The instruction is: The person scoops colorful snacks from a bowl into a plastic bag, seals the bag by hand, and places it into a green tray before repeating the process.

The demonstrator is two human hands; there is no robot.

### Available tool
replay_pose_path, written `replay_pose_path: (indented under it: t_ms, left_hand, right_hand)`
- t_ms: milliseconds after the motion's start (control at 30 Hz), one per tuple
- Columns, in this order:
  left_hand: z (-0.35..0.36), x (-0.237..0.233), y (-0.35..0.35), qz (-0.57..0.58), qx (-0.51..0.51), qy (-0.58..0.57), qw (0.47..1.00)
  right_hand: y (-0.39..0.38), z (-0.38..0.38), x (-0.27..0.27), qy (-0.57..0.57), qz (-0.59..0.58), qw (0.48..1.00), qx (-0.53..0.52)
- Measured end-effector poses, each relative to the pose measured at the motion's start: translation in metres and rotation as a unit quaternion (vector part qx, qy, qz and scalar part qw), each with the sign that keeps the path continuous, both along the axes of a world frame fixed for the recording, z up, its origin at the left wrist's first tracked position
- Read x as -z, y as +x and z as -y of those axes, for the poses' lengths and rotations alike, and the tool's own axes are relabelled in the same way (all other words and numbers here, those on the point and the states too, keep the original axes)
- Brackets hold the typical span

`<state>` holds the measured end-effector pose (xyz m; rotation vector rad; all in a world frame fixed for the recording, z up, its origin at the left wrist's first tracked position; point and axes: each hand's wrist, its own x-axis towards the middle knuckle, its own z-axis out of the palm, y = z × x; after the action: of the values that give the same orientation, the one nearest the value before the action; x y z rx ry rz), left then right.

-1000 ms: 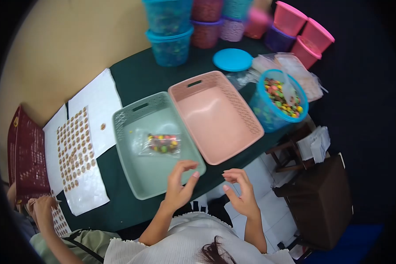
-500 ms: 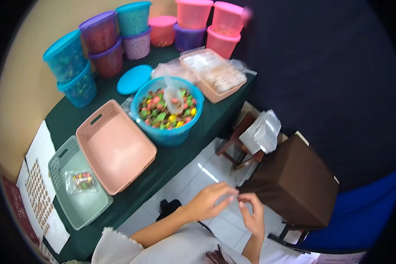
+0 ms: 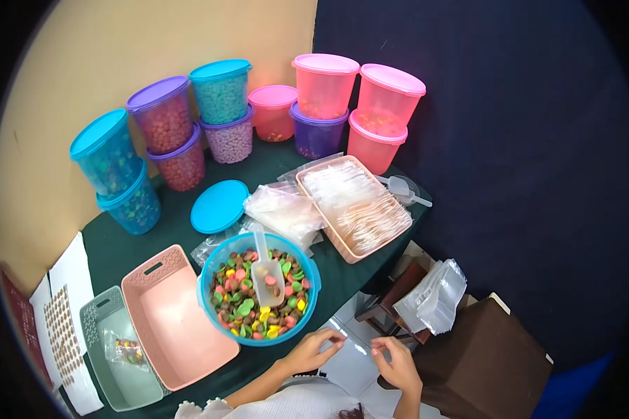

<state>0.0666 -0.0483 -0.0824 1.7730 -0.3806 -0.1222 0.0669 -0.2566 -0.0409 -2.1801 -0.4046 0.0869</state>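
Observation:
My left hand (image 3: 314,351) is at the lower middle, its fingers curved and apart, with nothing in it. To its right, my right hand (image 3: 396,363) hangs empty with thumb and fingers spread. Just above my left hand stands a blue tub (image 3: 313,279) of multicoloured pieces, with a clear scoop (image 3: 268,279) lying on them. A pink basket (image 3: 178,318) is left of the tub. Beside it, a green basket (image 3: 122,387) holds a filled clear packet (image 3: 126,351). Clear bags (image 3: 433,297) lie on a brown stool at the right.
Stacked lidded tubs (image 3: 164,115) line the back. A blue lid (image 3: 219,206), loose plastic bags (image 3: 283,213) and a pink tray (image 3: 349,251) of small packets lie behind the open tub. A brown covered box (image 3: 475,356) stands at the right.
The view has tilted up, so the table and tubs sit lower in it. My hands, close together before, are now farther apart.

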Motion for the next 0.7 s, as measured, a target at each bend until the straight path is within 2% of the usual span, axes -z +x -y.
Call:
replay_pose_path:
  t_ms: [200,300,400,533,700]
  left_hand:
    - [0.022,-0.006,0.074,0.023,0.039,-0.006,0.999]
    - [0.021,-0.007,0.087,-0.012,0.013,-0.059,0.998]
    - [0.021,-0.001,0.095,-0.005,-0.017,-0.024,1.0]
    - [0.025,-0.002,0.109,0.008,-0.042,0.002,0.999]
    - [0.033,-0.001,0.146,0.012,-0.123,0.011,0.992]
  right_hand:
    - [0.059,-0.001,-0.011,0.029,0.004,0.998,0.047]
    - [0.079,0.007,-0.003,0.065,-0.046,0.996,0.03]
    - [0.11,0.021,0.003,0.065,-0.046,0.995,0.052]
    - [0.183,0.035,0.0,0.076,0.046,0.993,0.072]
    - [0.303,0.029,-0.009,0.06,0.139,0.989,0.004]
